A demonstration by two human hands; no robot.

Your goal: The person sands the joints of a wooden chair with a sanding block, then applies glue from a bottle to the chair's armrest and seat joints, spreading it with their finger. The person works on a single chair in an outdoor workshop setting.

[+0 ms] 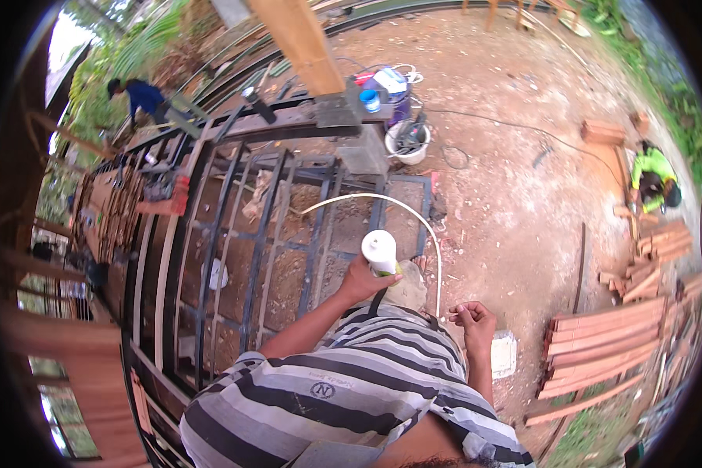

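My left hand [359,282] is closed around a white bottle [379,248]. Its round top with a small raised tip faces up, and a bit of green shows low on its side. My right hand [476,318] is off to the right, in front of my hip, with thumb and fingers curled together in a pinch. Whatever lies between those fingertips, if anything, is too small to make out. A thin pale hose or strip [402,204] arcs from the metal frame [312,242] past the bottle, and its near end comes down close to my right fingers.
Steel bars span dirt on the left, beside a wooden post [300,47]. Beyond stand a white bucket [407,142] with tools and a blue cup [370,100]. Stacked planks [600,343] lie right. One person [655,179] crouches far right; another [144,97] bends far left.
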